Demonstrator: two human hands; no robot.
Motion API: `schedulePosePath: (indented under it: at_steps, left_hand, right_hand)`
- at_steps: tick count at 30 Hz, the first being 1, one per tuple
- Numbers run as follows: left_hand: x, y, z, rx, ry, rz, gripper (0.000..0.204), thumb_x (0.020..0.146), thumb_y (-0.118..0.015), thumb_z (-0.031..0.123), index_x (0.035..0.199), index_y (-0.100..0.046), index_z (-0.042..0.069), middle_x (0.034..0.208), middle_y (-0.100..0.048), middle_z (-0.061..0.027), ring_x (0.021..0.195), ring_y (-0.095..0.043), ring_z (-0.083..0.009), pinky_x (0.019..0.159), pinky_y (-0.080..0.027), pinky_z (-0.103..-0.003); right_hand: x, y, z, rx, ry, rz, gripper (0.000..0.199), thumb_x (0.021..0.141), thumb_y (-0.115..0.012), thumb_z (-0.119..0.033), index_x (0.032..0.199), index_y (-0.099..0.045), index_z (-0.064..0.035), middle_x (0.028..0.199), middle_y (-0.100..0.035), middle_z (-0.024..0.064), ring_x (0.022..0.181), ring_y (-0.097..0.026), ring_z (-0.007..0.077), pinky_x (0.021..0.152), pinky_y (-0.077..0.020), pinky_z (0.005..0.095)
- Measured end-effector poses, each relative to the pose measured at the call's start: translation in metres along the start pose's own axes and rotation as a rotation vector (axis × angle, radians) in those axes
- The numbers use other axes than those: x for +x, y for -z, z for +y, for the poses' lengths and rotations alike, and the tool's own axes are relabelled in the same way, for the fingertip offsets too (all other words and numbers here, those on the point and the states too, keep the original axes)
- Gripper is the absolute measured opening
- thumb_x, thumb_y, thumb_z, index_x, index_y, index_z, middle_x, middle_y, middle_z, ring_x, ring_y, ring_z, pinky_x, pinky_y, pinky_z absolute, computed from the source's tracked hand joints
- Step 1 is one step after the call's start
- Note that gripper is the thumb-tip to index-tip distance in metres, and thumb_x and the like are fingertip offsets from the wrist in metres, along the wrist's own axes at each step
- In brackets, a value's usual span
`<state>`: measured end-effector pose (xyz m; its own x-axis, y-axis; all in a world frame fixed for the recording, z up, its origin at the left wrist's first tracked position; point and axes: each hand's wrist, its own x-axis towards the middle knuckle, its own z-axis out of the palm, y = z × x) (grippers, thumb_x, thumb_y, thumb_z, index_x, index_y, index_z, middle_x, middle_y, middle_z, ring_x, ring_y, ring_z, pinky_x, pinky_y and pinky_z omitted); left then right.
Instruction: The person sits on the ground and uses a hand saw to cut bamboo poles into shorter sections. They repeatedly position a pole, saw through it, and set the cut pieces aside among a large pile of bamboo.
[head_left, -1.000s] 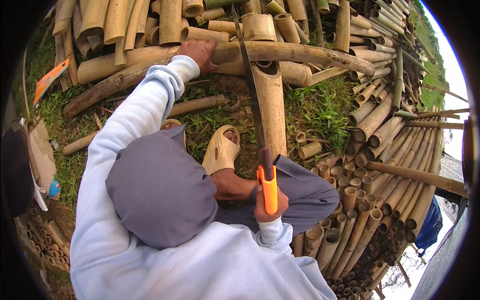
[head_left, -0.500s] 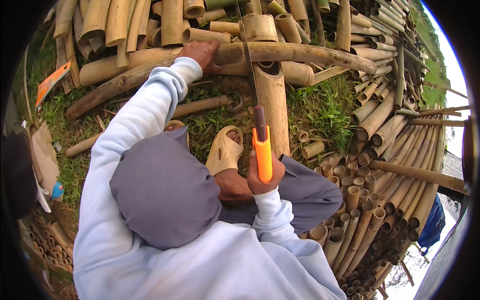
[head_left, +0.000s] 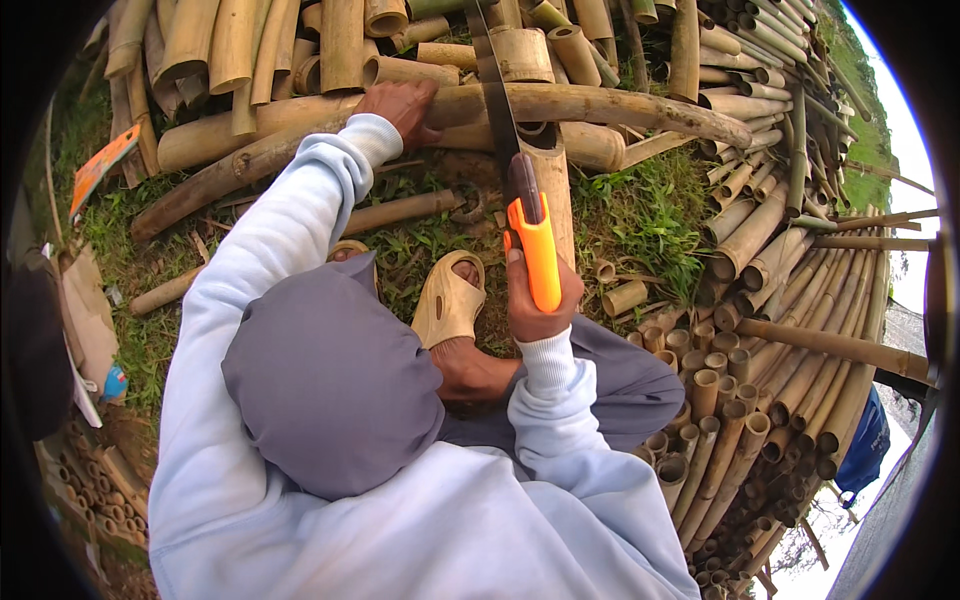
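My right hand [head_left: 543,298] is wrapped round the orange handle of a hand saw [head_left: 538,245]. Its dark blade points away from me and crosses a long, slightly curved bamboo pole [head_left: 620,106]. That pole lies sideways over the top of an upright bamboo post [head_left: 552,180], whose hollow end shows beneath it. To the left of the blade, my left hand [head_left: 402,108] is closed over the same pole, its fingers partly hidden. Another thick bamboo length [head_left: 225,130] lies behind the pole.
Cut bamboo pieces [head_left: 340,50] are heaped at the far side. Stacked bamboo tubes [head_left: 735,385] fill the right. My sandalled foot [head_left: 450,300] rests on the grass near the post. An orange sheet-like object [head_left: 105,165] lies at far left, and a blue bag [head_left: 865,445] at far right.
My right hand has moved slightly up and right, pushing the saw away from me, with the handle tilting more. My left hand and the pole stay nearly in place.
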<state>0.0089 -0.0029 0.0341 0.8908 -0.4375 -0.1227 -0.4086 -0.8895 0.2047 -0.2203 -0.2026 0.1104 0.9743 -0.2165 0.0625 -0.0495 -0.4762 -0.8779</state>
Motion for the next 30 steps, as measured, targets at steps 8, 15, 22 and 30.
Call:
schedulePosePath:
  at_steps: [8,15,22,30]
  left_hand:
    - [-0.003,-0.009,-0.012,-0.004,-0.008,0.025,0.057,0.079,-0.081,0.047,0.110,-0.057,0.007,0.100,-0.072,-0.0211,0.097,-0.069,-0.0412,0.085,-0.055,-0.048]
    - [-0.023,-0.036,0.007,-0.020,-0.203,0.044,0.057,0.072,-0.086,0.036,0.115,-0.060,0.009,0.124,-0.063,-0.0166,0.119,-0.059,-0.0346,0.095,-0.052,-0.044]
    - [-0.035,-0.038,-0.003,0.025,-0.198,0.334,0.066,0.061,-0.089,0.035,0.116,-0.062,0.012,0.127,-0.054,-0.0116,0.116,-0.053,-0.0314,0.103,-0.042,-0.045]
    - [-0.047,-0.040,0.011,0.064,-0.121,0.050,0.067,0.064,-0.086,0.041,0.120,-0.063,0.013,0.104,-0.064,-0.0107,0.105,-0.061,-0.0288,0.095,-0.042,-0.042]
  right_hand:
    - [-0.091,0.030,-0.004,-0.122,0.106,-0.002,0.019,0.087,-0.067,0.002,0.105,-0.071,0.0052,0.074,-0.067,0.0153,0.064,-0.070,0.0268,0.062,-0.0538,0.0350]
    - [0.037,-0.020,0.018,0.052,-0.085,-0.033,0.009,0.091,-0.069,-0.006,0.088,-0.065,0.0016,0.063,-0.061,0.0124,0.055,-0.064,0.0209,0.054,-0.0480,0.0338]
    - [-0.062,0.047,0.006,-0.064,0.073,0.144,0.030,0.090,-0.066,0.001,0.119,-0.068,0.0094,0.089,-0.073,0.0146,0.079,-0.070,0.0207,0.073,-0.0543,0.0305]
    - [-0.048,0.072,0.040,0.034,-0.147,0.649,0.015,0.093,-0.069,-0.003,0.104,-0.059,0.0018,0.075,-0.056,0.0006,0.066,-0.053,0.0116,0.062,-0.0456,0.0261]
